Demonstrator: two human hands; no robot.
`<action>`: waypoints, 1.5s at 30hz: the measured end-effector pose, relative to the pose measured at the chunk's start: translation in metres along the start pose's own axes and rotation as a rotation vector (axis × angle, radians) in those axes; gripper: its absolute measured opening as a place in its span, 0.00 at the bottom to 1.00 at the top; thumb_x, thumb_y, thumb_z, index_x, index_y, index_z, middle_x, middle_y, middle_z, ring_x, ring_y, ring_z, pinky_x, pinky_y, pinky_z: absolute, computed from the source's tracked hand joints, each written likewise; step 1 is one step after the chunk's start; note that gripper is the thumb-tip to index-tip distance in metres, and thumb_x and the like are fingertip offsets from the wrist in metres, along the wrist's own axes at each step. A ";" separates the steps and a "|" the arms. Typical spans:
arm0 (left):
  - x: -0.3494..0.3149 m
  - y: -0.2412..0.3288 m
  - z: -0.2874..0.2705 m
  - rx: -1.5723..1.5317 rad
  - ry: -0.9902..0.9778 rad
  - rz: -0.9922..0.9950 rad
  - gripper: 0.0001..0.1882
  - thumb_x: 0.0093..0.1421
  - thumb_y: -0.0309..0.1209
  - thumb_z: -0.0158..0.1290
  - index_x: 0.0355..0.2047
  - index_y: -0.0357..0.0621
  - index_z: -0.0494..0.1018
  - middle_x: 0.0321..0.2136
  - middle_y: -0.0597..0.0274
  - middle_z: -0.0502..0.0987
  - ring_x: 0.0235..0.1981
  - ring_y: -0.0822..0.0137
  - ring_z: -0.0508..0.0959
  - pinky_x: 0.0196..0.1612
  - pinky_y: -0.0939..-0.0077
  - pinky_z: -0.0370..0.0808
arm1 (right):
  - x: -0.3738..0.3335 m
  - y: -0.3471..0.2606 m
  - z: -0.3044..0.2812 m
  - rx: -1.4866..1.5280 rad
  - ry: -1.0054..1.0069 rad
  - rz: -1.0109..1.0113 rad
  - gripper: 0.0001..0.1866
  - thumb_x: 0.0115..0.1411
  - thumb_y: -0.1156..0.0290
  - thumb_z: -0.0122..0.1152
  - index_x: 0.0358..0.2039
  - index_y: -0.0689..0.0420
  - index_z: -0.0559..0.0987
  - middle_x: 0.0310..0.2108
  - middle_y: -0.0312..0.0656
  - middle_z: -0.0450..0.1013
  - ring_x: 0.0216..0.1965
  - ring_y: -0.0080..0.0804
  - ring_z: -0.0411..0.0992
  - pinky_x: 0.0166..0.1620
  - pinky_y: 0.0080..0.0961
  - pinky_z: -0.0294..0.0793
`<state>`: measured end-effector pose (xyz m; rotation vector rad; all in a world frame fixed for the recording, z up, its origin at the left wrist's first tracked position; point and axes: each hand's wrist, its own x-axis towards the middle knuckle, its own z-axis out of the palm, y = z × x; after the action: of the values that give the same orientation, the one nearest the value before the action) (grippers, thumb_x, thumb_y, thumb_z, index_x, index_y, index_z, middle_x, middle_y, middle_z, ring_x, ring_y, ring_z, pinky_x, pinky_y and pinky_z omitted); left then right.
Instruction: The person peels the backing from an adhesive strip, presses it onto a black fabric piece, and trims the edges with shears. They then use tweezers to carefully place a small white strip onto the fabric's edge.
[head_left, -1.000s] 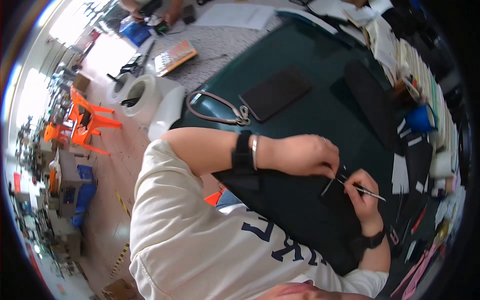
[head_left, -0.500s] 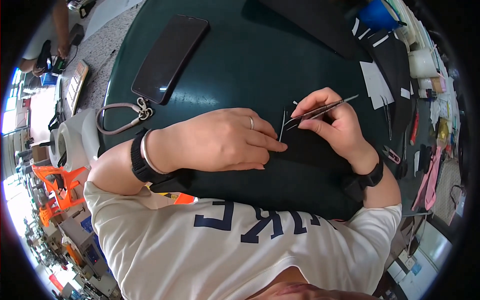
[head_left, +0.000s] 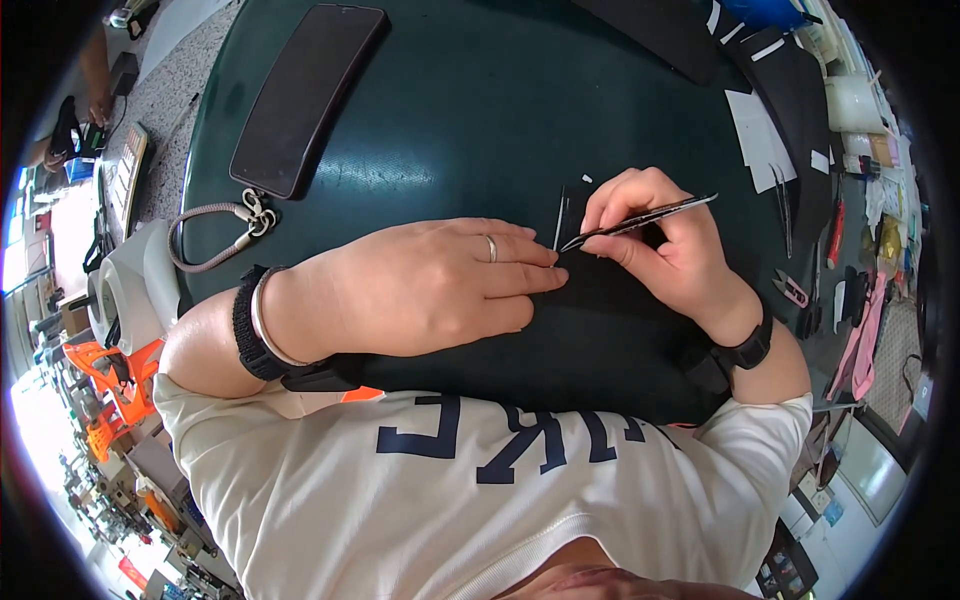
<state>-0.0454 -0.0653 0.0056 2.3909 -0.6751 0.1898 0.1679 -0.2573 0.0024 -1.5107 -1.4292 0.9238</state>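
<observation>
Dark green and smooth, the worktop [head_left: 480, 130] is filling most of the frame. A black phone [head_left: 305, 95] is lying face up at the upper left, with a grey looped cord [head_left: 215, 240] trailing from its lower end. At the centre, the left hand [head_left: 420, 285] is lying flat, palm down, fingers [head_left: 530, 280] stretched together and pressing on a thin black sheet [head_left: 600, 290] that is lying under both hands at centre right. The right hand [head_left: 665, 250] is sitting just beside the left fingertips, its fingers pinching slim tweezers [head_left: 640, 220]. The tweezer tip is pointing left, nearly touching the left fingertips over the sheet's upper edge. Another pair of tweezers [head_left: 780, 200] is lying at the right.
</observation>
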 end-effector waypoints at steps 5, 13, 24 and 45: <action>0.000 0.002 0.000 0.009 -0.028 0.008 0.09 0.59 0.28 0.62 0.36 0.35 0.79 0.55 0.48 0.80 0.59 0.51 0.79 0.65 0.53 0.76 | 0.000 0.001 0.004 0.023 0.040 -0.040 0.14 0.61 0.84 0.70 0.41 0.57 0.73 0.39 0.43 0.78 0.38 0.27 0.77 0.42 0.22 0.75; -0.005 0.003 -0.005 -0.018 0.007 0.031 0.09 0.63 0.28 0.57 0.38 0.34 0.77 0.56 0.43 0.79 0.60 0.49 0.78 0.67 0.52 0.73 | 0.008 -0.001 0.004 -0.035 0.038 -0.174 0.14 0.58 0.85 0.71 0.37 0.57 0.74 0.37 0.44 0.78 0.38 0.33 0.77 0.44 0.26 0.77; 0.004 -0.005 0.005 -0.055 0.035 0.108 0.11 0.68 0.28 0.55 0.39 0.29 0.80 0.48 0.42 0.83 0.56 0.47 0.80 0.65 0.56 0.75 | -0.002 0.007 0.004 -0.011 0.076 -0.059 0.13 0.60 0.79 0.73 0.38 0.58 0.74 0.37 0.42 0.77 0.35 0.30 0.75 0.40 0.24 0.74; 0.002 -0.005 0.006 -0.029 0.031 0.116 0.13 0.68 0.29 0.57 0.42 0.28 0.81 0.47 0.44 0.84 0.55 0.49 0.82 0.64 0.58 0.77 | -0.002 0.005 0.007 -0.011 0.090 -0.041 0.13 0.60 0.79 0.74 0.37 0.58 0.74 0.35 0.42 0.78 0.35 0.29 0.75 0.40 0.24 0.74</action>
<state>-0.0413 -0.0670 -0.0011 2.3177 -0.7977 0.2643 0.1629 -0.2591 -0.0045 -1.5066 -1.3975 0.8145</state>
